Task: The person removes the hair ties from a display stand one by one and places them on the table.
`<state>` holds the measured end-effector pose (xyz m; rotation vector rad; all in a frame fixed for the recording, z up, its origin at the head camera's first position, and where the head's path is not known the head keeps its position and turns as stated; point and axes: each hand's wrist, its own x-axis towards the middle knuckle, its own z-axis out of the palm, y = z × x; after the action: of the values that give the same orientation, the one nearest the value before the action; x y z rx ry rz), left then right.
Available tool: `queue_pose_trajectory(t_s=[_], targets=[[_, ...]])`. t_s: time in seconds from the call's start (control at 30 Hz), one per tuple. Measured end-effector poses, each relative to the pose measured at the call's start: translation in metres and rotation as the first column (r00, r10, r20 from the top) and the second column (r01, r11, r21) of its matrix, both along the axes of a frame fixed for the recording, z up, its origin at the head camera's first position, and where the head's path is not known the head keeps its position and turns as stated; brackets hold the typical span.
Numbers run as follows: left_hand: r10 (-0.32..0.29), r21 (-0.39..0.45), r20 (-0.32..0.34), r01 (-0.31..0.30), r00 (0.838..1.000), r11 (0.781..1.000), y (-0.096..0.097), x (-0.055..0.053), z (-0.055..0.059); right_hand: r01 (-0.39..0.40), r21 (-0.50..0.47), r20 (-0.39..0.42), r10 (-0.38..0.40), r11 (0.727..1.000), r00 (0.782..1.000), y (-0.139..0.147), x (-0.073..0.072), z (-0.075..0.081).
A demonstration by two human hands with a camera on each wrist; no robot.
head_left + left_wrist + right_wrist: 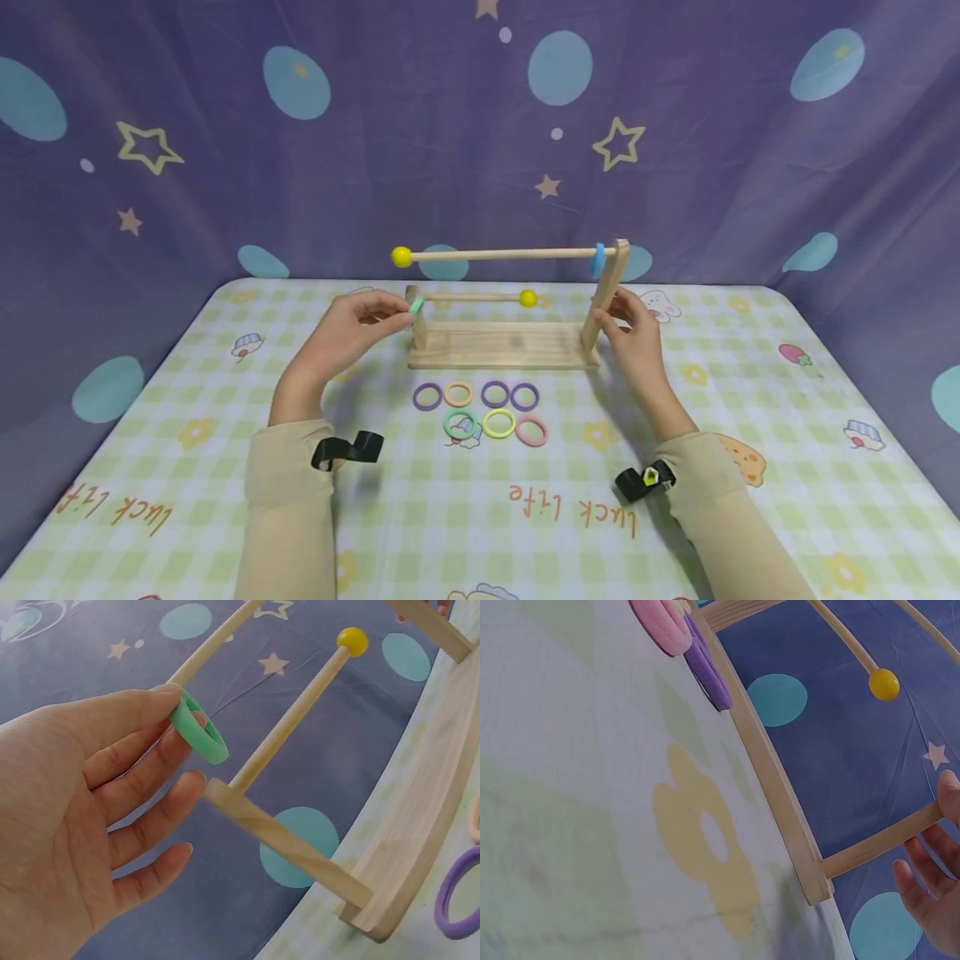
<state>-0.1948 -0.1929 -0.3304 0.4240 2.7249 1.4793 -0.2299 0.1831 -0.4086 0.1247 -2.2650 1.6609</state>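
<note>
In the head view my left hand (pixel 352 327) is beside the short left post of a wooden stand (pixel 510 364). Its thumb and index finger pinch a green hair tie (pixel 199 735), and the other fingers spread loosely. The hair tie is near the tip of that post, close to the lower rod (pixel 289 720) with a yellow ball at its far end. My right hand (pixel 636 337) grips the tall right post (pixel 606 292), thumb on one side and fingers on the other. A blue hair tie (pixel 597 261) hangs on the upper rod (pixel 502 255) against that post.
Several hair ties in purple, orange, yellow, green and pink lie in two rows before the stand, such as a yellow hair tie (pixel 498 423). A checked cloth (pixel 570 533) covers the table. Behind it hangs a purple curtain (pixel 450 167) with stars and dots.
</note>
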Motion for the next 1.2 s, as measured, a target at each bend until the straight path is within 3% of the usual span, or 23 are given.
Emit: queue_pose_trajectory(t_s=[0.2, 0.47, 0.8, 1.2], targets=[[-0.063, -0.02, -0.002, 0.063, 0.998, 0.998, 0.005, -0.001, -0.002, -0.003, -0.008, 0.009, 0.003, 1.0, 1.0, 0.0, 0.0, 0.001], [-0.113, -0.111, 0.0, 0.113, 0.994, 0.987, 0.008, -0.001, -0.008, 0.006, -0.012, 0.001, -0.006, 1.0, 1.0, 0.002, 0.0, 0.0], [-0.155, -0.162, 0.036, 0.159, 0.987, 0.974, 0.008, 0.008, -0.017, -0.003, -0.014, -0.006, 0.003, 1.0, 1.0, 0.001, 0.0, -0.001], [-0.256, -0.227, 0.133, 0.281, 0.957, 0.932, 0.001, 0.018, -0.03, -0.003, 0.002, -0.001, 0.003, 1.0, 1.0, 0.001, 0.0, -0.001]])
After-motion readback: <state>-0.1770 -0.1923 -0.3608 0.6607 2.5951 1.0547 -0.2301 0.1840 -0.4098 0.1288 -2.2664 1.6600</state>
